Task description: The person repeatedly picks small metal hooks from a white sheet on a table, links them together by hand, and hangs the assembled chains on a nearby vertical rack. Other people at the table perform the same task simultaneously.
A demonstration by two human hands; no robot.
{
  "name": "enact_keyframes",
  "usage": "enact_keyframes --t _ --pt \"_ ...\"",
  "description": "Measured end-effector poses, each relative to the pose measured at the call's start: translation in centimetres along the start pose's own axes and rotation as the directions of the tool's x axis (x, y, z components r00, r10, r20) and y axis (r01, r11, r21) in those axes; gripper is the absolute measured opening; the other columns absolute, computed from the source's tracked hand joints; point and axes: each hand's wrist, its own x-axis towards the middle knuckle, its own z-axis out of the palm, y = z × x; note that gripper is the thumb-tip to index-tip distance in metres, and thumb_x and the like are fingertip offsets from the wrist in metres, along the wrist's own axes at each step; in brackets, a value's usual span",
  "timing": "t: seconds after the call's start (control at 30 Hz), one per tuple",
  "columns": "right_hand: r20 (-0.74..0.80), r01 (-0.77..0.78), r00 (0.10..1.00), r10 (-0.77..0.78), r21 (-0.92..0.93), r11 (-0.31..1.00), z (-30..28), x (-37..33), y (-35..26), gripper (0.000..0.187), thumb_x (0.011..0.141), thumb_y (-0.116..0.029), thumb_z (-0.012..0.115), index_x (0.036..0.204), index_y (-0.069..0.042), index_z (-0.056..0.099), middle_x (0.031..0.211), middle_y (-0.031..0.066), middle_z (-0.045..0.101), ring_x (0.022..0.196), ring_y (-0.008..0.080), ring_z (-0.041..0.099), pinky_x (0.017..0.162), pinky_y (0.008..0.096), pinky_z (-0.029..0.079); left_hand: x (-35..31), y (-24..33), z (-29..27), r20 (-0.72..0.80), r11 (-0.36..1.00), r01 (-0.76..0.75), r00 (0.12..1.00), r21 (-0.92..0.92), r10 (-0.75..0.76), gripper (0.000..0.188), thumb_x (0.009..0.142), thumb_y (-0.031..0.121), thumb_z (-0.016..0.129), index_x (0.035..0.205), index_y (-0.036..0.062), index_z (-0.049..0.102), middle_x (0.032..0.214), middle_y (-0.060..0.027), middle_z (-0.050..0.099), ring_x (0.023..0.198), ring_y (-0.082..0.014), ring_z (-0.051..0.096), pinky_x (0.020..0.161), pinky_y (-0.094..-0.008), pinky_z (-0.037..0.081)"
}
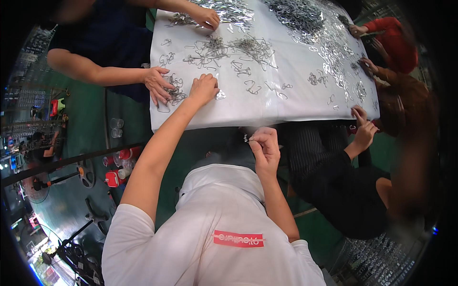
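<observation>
My left hand (204, 89) rests on the white-covered table (224, 114) near its front edge, fingers bent down and together. Whatever lies under its fingertips is hidden. Beside it are a few small shiny metal pieces (220, 93). My right hand (265, 147) is raised just off the table's front edge. Between thumb and forefinger it pinches a small silvery metal piece (246, 137), too small to name more exactly. Loose bent-wire hooks (250, 47) lie in tangled clusters further up the table.
A co-worker's hand (158, 86) spreads over a wire cluster on the left; their other hand (206, 18) touches a shiny metal heap. A dark metal pile (298, 16) lies at the far right. Other people's hands (365, 136) work along the right side. A fan (36, 186) stands lower left.
</observation>
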Motion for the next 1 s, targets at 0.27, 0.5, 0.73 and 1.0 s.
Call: enact_keyframes --t 0.27,0.5,0.73,1.0 --pt "-0.041 0.015 0.999 -0.016 -0.027 1.000 0.9 -2.7 0.0 0.005 0.086 0.001 0.064 0.090 -0.002 0.063 0.101 0.0064 0.051 0.081 0.0121 0.054 0.067 0.0229 0.046 -0.7 -2.2 -0.1 -0.157 0.988 0.059 0.984 -0.142 -0.081 0.014 0.081 0.018 0.068 0.092 0.0099 0.069 0.093 -0.0075 0.065 0.097 -0.0288 0.059 0.082 -0.0450 0.048" --pt "-0.040 0.034 0.998 -0.039 -0.116 0.993 1.8 -4.3 -1.0 0.005 0.086 0.000 0.065 0.089 -0.002 0.062 0.101 0.0065 0.052 0.082 0.0133 0.056 0.065 0.0235 0.046 1.8 0.3 1.9 -0.249 0.968 0.249 0.936 -0.030 -0.248 0.024 0.082 0.023 0.070 0.101 0.0097 0.064 0.103 -0.0061 0.063 0.103 -0.0257 0.057 0.083 -0.0429 0.047" --pt "-0.059 -0.022 0.998 0.016 -0.107 0.994 2.4 -5.2 -1.6 0.005 0.087 0.000 0.064 0.090 -0.003 0.061 0.101 0.0056 0.050 0.085 0.0124 0.052 0.070 0.0240 0.044 2.8 -1.8 3.8 -0.217 0.939 -0.062 0.966 0.338 0.142 0.020 0.087 0.016 0.060 0.105 0.0069 0.058 0.107 -0.0082 0.058 0.101 -0.0262 0.056 0.082 -0.0397 0.048" --pt "-0.084 -0.008 0.996 -0.003 -0.126 0.992 2.8 -4.8 -0.7 0.006 0.083 0.002 0.065 0.087 -0.001 0.063 0.097 0.0061 0.053 0.080 0.0121 0.054 0.062 0.0222 0.043 -2.8 5.1 -2.3 -0.177 0.787 -0.030 0.979 -0.616 -0.101 0.013 0.087 0.009 0.062 0.096 0.0014 0.068 0.087 -0.0106 0.071 0.083 -0.0183 0.066 0.074 -0.0292 0.051"
